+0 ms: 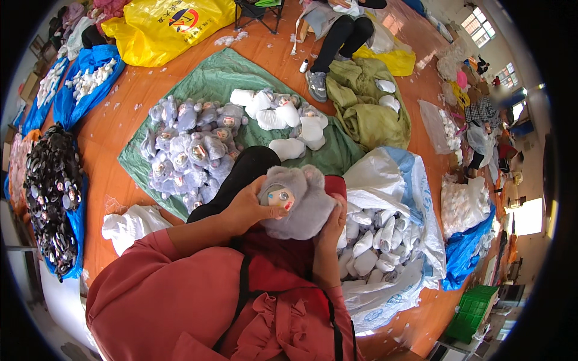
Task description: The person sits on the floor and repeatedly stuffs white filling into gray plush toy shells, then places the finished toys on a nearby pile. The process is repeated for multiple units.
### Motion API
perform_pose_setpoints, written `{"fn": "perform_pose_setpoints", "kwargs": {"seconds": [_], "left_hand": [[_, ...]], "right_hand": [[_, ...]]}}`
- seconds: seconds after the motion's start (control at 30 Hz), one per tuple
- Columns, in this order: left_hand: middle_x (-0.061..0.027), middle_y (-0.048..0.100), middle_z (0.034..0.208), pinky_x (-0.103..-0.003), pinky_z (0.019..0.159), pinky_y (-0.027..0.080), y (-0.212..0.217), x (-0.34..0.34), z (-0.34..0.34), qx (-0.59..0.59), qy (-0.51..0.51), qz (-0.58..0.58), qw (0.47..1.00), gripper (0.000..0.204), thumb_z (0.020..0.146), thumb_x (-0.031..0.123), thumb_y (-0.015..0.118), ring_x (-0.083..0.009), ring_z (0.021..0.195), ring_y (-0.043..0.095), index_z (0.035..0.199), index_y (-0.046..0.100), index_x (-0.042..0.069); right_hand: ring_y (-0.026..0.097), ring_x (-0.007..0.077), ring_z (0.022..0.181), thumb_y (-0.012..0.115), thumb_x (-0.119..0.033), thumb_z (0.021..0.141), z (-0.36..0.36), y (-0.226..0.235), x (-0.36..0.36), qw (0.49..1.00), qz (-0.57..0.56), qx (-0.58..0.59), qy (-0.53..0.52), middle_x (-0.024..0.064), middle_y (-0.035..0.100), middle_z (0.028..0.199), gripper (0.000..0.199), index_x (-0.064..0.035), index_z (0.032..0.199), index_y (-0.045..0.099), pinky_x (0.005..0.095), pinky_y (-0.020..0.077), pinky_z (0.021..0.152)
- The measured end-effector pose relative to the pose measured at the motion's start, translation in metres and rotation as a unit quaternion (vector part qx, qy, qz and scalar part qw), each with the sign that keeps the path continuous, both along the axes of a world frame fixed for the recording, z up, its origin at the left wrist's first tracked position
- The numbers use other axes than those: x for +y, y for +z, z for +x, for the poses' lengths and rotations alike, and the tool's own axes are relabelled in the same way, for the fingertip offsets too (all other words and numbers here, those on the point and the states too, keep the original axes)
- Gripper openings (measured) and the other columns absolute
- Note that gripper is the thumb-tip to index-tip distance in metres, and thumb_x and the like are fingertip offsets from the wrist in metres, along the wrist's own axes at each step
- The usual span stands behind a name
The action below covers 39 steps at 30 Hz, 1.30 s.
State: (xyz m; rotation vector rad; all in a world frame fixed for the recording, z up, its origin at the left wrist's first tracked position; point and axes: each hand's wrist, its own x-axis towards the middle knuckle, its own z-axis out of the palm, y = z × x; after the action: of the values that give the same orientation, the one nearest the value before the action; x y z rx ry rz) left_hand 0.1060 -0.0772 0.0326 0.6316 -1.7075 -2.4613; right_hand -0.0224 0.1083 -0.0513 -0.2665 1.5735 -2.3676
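I hold a grey plush doll head (301, 207) with a small plastic face in front of my chest. My left hand (247, 207) grips its left side, with the thumb pressed beside the face. Against its right underside, my right hand (331, 225) cups the fur. Just beyond my black-trousered knee lies a heap of several finished grey plush dolls (189, 147) on a green sheet (211, 78). Some white unstuffed pieces (289, 120) lie on the same sheet.
A big white and blue sack (391, 174) of white pieces stands open at my right. A blue bag of dark round parts (51, 192) lies at left, a yellow bag (162, 27) at the back. Another person (337, 36) sits beyond the sheet, near an olive cloth (367, 108).
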Motion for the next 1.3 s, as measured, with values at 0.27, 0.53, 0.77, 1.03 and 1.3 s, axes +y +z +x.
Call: {"fn": "perform_pose_setpoints", "kwargs": {"seconds": [0.27,0.53,0.77,1.03,1.3], "left_hand": [[-0.0137,0.063,0.103,-0.032,0.080,0.049,0.024,-0.004,0.002,0.159,-0.074,-0.389,0.904,0.067,0.078,0.035,0.080,-0.0244,0.091,0.063,0.126,0.049,0.001],[-0.0068,0.062,0.089,-0.028,0.068,0.047,0.028,-0.003,-0.003,0.095,-0.050,-0.283,0.953,0.010,0.089,0.010,0.066,-0.0156,0.078,0.059,0.092,0.061,0.002],[-0.0083,0.068,0.092,-0.052,0.101,0.044,0.024,0.003,-0.002,0.361,-0.084,-0.401,0.838,0.006,0.080,0.006,0.070,-0.0261,0.092,0.066,0.081,0.064,0.007],[-0.0058,0.068,0.099,-0.045,0.097,0.049,0.038,0.012,-0.005,0.394,-0.104,-0.505,0.761,0.018,0.077,0.006,0.070,-0.0241,0.091,0.067,0.095,0.067,0.007],[-0.0081,0.067,0.092,-0.037,0.077,0.055,0.033,0.011,-0.010,0.357,-0.016,-0.574,0.737,0.019,0.077,0.001,0.070,-0.0245,0.087,0.067,0.095,0.067,0.004]], "right_hand": [[0.050,0.0269,0.126,0.057,-0.021,0.098,0.013,-0.005,-0.010,0.966,-0.166,-0.154,0.121,0.0094,0.049,0.140,0.048,-0.0087,0.141,0.040,0.0436,0.0414,0.107],[0.054,0.0248,0.121,0.059,-0.022,0.097,0.020,-0.003,-0.012,0.977,-0.168,-0.092,0.098,0.0087,0.053,0.133,0.041,-0.0073,0.134,0.047,0.0422,0.0445,0.103],[0.059,0.0218,0.104,0.054,-0.017,0.097,0.003,-0.045,0.009,0.962,0.118,0.207,0.133,0.0078,0.056,0.118,0.028,-0.0081,0.122,0.049,0.0375,0.0505,0.088],[0.036,0.0282,0.136,0.059,-0.026,0.088,0.032,0.029,-0.011,0.965,0.073,0.225,0.111,0.0110,0.037,0.144,0.067,-0.0060,0.144,0.027,0.0437,0.0255,0.116],[0.049,0.0226,0.122,0.060,-0.026,0.088,0.026,0.025,-0.015,0.804,0.415,0.411,0.108,0.0101,0.052,0.130,0.051,-0.0053,0.132,0.045,0.0352,0.0331,0.110]]}}
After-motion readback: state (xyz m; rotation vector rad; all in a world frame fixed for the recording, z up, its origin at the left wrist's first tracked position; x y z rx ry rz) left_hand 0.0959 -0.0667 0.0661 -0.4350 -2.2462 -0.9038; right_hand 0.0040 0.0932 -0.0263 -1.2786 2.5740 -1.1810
